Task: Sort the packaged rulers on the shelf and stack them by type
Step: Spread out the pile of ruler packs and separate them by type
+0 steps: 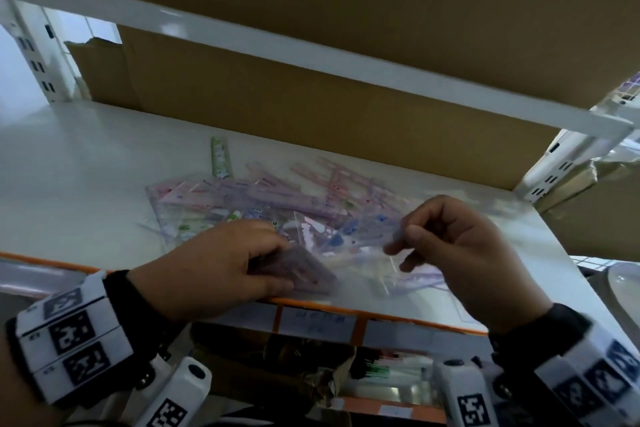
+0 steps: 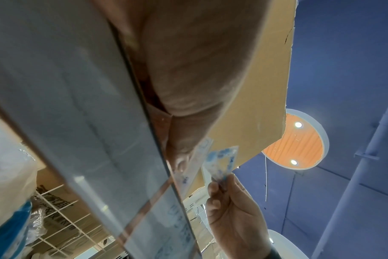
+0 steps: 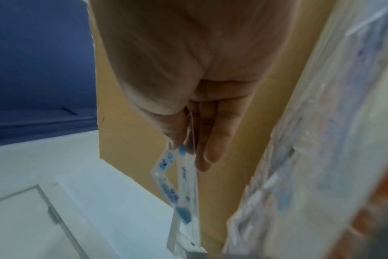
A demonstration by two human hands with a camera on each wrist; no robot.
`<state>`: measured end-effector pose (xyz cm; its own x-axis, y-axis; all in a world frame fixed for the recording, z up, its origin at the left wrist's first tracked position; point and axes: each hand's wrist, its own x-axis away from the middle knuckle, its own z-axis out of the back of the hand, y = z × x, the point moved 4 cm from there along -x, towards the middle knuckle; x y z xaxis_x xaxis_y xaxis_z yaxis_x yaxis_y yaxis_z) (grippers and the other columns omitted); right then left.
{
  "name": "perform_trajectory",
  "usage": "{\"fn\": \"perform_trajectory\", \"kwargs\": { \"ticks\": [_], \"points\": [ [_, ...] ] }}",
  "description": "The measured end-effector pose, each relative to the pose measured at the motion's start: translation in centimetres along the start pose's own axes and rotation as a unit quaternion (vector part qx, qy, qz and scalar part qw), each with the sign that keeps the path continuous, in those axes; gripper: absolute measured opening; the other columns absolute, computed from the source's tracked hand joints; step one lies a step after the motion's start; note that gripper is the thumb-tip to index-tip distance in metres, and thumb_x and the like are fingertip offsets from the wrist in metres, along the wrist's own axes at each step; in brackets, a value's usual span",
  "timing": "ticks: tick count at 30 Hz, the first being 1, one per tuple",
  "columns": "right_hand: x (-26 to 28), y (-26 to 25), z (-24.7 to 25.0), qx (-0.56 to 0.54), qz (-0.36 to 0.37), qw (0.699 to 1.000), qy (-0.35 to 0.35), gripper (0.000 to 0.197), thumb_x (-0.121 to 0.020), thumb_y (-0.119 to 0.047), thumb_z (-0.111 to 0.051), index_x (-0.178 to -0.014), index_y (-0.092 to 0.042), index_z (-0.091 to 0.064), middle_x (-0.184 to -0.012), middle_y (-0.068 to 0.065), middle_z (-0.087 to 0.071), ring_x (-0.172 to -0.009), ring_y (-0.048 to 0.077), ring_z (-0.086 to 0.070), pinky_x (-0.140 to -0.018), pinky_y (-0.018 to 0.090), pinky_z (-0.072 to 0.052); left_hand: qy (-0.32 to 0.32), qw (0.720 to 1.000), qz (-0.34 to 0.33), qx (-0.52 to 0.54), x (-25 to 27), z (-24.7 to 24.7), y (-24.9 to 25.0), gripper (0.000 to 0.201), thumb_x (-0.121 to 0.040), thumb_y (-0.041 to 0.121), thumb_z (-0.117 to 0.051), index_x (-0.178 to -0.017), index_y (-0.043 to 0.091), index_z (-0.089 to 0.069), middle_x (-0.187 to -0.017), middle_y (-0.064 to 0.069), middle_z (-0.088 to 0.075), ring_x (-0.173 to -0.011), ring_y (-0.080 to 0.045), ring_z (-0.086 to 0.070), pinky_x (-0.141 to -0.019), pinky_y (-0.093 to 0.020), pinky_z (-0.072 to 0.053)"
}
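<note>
On the white shelf [image 1: 86, 184] lies a loose heap of packaged rulers [image 1: 277, 198]. The left hand [image 1: 221, 267] presses a purplish packet [image 1: 301, 267] at the front edge; the right hand [image 1: 460, 246] pinches a blue-printed ruler packet [image 3: 177, 184] above the heap.

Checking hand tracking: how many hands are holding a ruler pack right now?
2. The left hand holds a purple pack down at the shelf front edge; the right hand pinches a blue-printed pack lifted above the pile.
</note>
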<state>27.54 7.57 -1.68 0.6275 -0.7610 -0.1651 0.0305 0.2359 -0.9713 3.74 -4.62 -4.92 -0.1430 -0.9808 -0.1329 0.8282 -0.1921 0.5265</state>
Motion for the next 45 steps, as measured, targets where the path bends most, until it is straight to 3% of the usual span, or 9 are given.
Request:
{"fn": "perform_trajectory", "kwargs": {
  "ticks": [5, 8, 13, 21, 26, 29, 32, 40, 45],
  "points": [
    [0.8, 0.2, -0.7, -0.069, 0.027, 0.997, -0.015, 0.008, -0.085, -0.018, -0.067, -0.079, -0.016, -0.063, -0.075, 0.016, -0.069, -0.076, 0.032, -0.071, -0.061, 0.033, -0.057, -0.010, 1.000, -0.001, -0.018, 0.1, 0.1, 0.4, 0.032, -0.084, 0.052, -0.068, -0.083, 0.022, -0.060, -0.081, 0.009, -0.053, -0.078, -0.007, -0.048, -0.070, -0.027, -0.041],
    [1.5, 1.3, -2.3, 0.069, 0.036, 0.996, -0.033, 0.012, -0.087, -0.014, -0.068, -0.078, -0.020, -0.063, -0.081, 0.007, -0.073, -0.076, 0.025, -0.070, -0.068, 0.040, -0.058, -0.034, 0.999, -0.005, -0.036, -0.1, 0.0, 0.6, 0.038, -0.086, 0.056, -0.064, -0.084, 0.019, -0.058, -0.082, 0.008, -0.051, -0.078, -0.006, -0.045, -0.072, -0.028, -0.040],
    [1.7, 1.0, -4.3, 0.428, 0.139, 0.887, -0.099, 0.011, -0.090, -0.032, -0.067, -0.084, -0.025, -0.060, -0.086, -0.013, -0.057, -0.083, 0.008, -0.053, -0.073, 0.026, -0.044, -0.080, 0.993, -0.008, -0.081, -0.1, -0.3, 0.5, 0.052, -0.082, 0.065, -0.062, -0.103, 0.018, -0.058, -0.100, 0.007, -0.052, -0.093, -0.005, -0.043, -0.085, -0.027, -0.037],
    [0.8, 0.1, -7.6, 0.518, 0.089, 0.822, -0.220, 0.023, -0.096, -0.046, -0.050, -0.101, -0.027, -0.060, -0.096, -0.003, -0.064, -0.088, 0.019, -0.058, -0.071, 0.035, -0.044, -0.043, 0.996, -0.036, -0.076, 0.0, -0.4, 1.0, 0.042, -0.089, 0.059, -0.056, -0.112, 0.024, -0.058, -0.106, 0.008, -0.054, -0.099, -0.007, -0.046, -0.091, -0.029, -0.039],
    [-3.4, -1.9, -4.7, 0.525, 0.091, 0.818, -0.216, 0.022, -0.094, -0.040, -0.054, -0.116, -0.041, -0.057, -0.108, -0.018, -0.063, -0.092, 0.002, -0.057, -0.081, 0.027, -0.050, -0.044, 0.995, -0.030, -0.087, 0.0, -0.3, 1.0, 0.040, -0.093, 0.056, -0.051, -0.105, 0.019, -0.059, -0.102, 0.005, -0.053, -0.096, -0.009, -0.046, -0.088, -0.025, -0.036],
    [-7.4, -0.8, -1.2, 0.627, 0.023, 0.726, -0.281, 0.062, -0.086, -0.034, -0.069, -0.140, -0.044, -0.040, -0.142, -0.015, -0.046, -0.126, 0.011, -0.046, -0.105, 0.035, -0.041, -0.051, 0.994, -0.018, -0.095, 0.0, -0.3, 1.1, 0.037, -0.093, 0.055, -0.051, -0.097, 0.019, -0.057, -0.097, 0.005, -0.052, -0.093, -0.010, -0.045, -0.086, -0.026, -0.037],
    [-9.1, 1.1, 0.2, 0.653, -0.031, 0.668, -0.356, 0.090, -0.076, -0.039, -0.081, -0.148, -0.043, -0.027, -0.150, -0.014, -0.038, -0.132, 0.017, -0.041, -0.108, 0.037, -0.037, -0.048, 0.995, -0.010, -0.087, 0.0, -0.2, 1.1, 0.034, -0.093, 0.052, -0.055, -0.090, 0.018, -0.054, -0.093, 0.005, -0.050, -0.089, -0.008, -0.044, -0.082, -0.027, -0.037],
    [-10.8, 2.4, 1.6, 0.641, -0.038, 0.683, -0.348, 0.064, -0.073, -0.046, -0.081, -0.128, -0.036, -0.049, -0.122, -0.010, -0.047, -0.094, 0.009, -0.050, -0.074, 0.023, -0.038, -0.052, 0.996, -0.009, -0.074, -0.1, -0.3, 0.9, 0.041, -0.091, 0.052, -0.057, -0.098, 0.012, -0.059, -0.098, 0.003, -0.053, -0.093, -0.011, -0.047, -0.084, -0.031, -0.038],
    [-11.1, 2.6, 2.0, 0.658, -0.075, 0.660, -0.354, 0.045, -0.080, -0.053, -0.073, -0.115, -0.033, -0.051, -0.117, -0.010, -0.049, -0.100, 0.012, -0.053, -0.086, 0.030, -0.046, -0.048, 0.997, -0.014, -0.062, -0.1, -0.3, 0.7, 0.043, -0.089, 0.055, -0.055, -0.097, 0.013, -0.060, -0.096, 0.005, -0.054, -0.092, -0.010, -0.049, -0.082, -0.032, -0.040]
  ]
}}
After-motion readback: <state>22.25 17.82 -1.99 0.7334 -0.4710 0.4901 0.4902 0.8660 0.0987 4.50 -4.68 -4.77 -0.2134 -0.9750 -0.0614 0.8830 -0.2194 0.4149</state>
